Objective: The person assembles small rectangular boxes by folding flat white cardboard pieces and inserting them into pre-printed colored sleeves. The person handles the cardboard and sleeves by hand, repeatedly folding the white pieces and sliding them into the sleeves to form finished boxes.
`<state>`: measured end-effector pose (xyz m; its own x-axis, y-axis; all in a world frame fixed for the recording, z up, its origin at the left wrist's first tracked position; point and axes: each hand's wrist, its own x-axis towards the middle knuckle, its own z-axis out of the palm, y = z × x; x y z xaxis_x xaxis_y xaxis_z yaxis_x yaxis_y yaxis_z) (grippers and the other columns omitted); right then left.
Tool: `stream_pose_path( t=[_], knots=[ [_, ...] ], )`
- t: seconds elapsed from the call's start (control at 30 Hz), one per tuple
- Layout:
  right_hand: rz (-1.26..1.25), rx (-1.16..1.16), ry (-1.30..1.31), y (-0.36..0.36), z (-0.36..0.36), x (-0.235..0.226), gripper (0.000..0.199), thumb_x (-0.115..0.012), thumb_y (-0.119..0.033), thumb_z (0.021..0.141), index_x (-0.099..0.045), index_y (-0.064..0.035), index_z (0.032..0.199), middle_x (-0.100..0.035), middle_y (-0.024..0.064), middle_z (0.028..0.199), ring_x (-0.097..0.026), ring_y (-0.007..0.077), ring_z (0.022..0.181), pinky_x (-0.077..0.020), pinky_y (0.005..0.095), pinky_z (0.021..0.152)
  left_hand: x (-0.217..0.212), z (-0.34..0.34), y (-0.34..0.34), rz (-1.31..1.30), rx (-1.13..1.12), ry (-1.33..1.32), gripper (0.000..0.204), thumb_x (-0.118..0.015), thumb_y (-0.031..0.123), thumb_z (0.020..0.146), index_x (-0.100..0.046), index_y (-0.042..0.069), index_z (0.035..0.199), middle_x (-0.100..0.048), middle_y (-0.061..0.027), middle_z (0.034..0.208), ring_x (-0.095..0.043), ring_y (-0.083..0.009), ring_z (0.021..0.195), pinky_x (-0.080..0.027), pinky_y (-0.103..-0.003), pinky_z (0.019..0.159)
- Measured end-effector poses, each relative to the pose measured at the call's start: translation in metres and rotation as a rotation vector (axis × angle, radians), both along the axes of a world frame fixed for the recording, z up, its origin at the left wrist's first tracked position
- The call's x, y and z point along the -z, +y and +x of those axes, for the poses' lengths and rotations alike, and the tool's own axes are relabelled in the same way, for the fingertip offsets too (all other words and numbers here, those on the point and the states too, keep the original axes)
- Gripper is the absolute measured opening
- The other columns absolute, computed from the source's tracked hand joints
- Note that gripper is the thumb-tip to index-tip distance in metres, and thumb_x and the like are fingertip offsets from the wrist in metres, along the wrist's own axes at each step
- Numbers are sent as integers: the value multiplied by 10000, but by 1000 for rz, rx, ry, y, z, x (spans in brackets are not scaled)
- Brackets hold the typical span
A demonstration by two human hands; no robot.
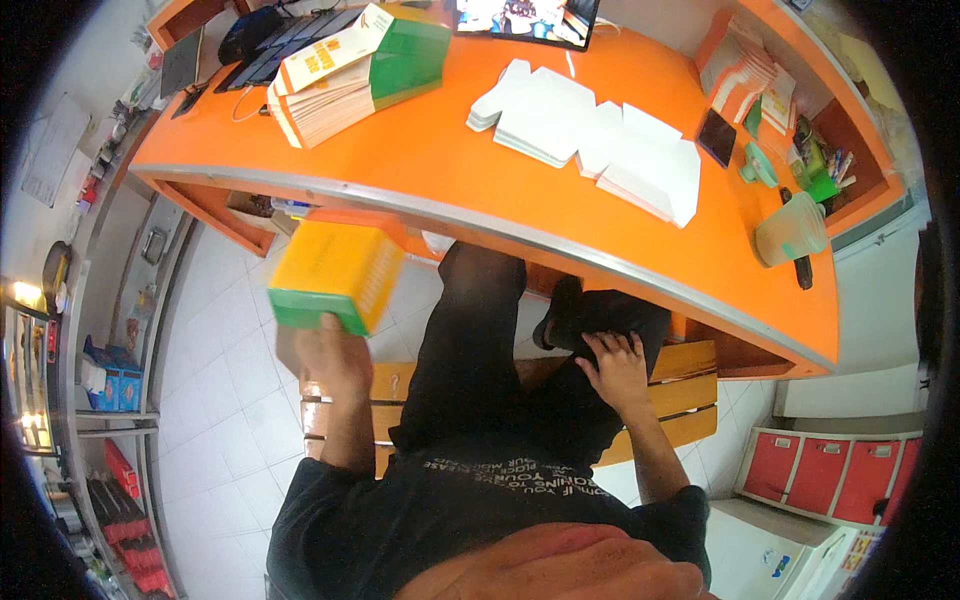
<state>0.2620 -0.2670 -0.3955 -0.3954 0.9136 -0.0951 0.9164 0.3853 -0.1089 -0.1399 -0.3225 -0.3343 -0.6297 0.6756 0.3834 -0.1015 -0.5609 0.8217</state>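
My left hand (pixel 338 358) grips a yellow, green and orange carton box (pixel 335 262) by its green near end. The box is off the table, to the left of my knees and just in front of the table's edge. Part of my grip is hidden behind the box. My right hand (pixel 614 366) lies on my right thigh with its fingers spread, and nothing is in it. On the orange table (pixel 420 160) lies a stack of flat white carton blanks (pixel 590 130). Farther left is a stack of folded cartons (pixel 350 85) with green and printed faces.
A metal strip edges the curved table front. Toward the right stand a translucent green cup (pixel 790 232), a dark phone (pixel 716 137) and a pen holder (pixel 825 185). A screen (pixel 530 18) is at the back. I sit on a slatted wooden bench (pixel 685 405); shelves line the left.
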Motion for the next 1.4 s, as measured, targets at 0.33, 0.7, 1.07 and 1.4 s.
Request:
stream_pose_path(
  t=[0.33, 0.7, 1.07, 1.4],
  knots=[
    [453, -407, 1314, 23, -149, -52, 1073, -953, -250, 733, -301, -52, 1562, -489, 279, 1434, -466, 444, 1376, -432, 522, 1101, -27, 70, -6, -100, 566, -673, 481, -541, 377, 1029, -596, 2, 1324, -669, -135, 1318, -623, -283, 1248, -463, -444, 1098],
    [398, -902, 1361, 54, -225, -96, 291, -796, -86, 799, -779, -120, 1087, -646, 101, 1164, -624, 320, 1227, -530, 469, 986, -15, 28, -13, 86, 303, -464, 876, -429, 737, 957, -408, 69, 1522, -534, -143, 1455, -517, -332, 1354, -417, -503, 1135],
    [181, -837, 1622, 44, -236, -62, 251, -760, -48, 871, -726, -15, 1118, -682, 128, 1102, -679, 322, 1141, -579, 416, 909, 15, 16, -12, -21, -311, 412, 280, -684, 50, 948, -587, -40, 1194, -674, -135, 1081, -670, -192, 1012, -546, -337, 915],
    [211, -613, 1660, 36, -228, -70, 88, -742, 27, 864, -715, 20, 946, -657, 166, 1095, -674, 410, 1168, -585, 432, 972, -11, 42, 8, -201, -372, 985, 143, -715, 63, 902, -769, -58, 954, -764, -189, 862, -732, -267, 703, -527, -298, 656]
  ],
)
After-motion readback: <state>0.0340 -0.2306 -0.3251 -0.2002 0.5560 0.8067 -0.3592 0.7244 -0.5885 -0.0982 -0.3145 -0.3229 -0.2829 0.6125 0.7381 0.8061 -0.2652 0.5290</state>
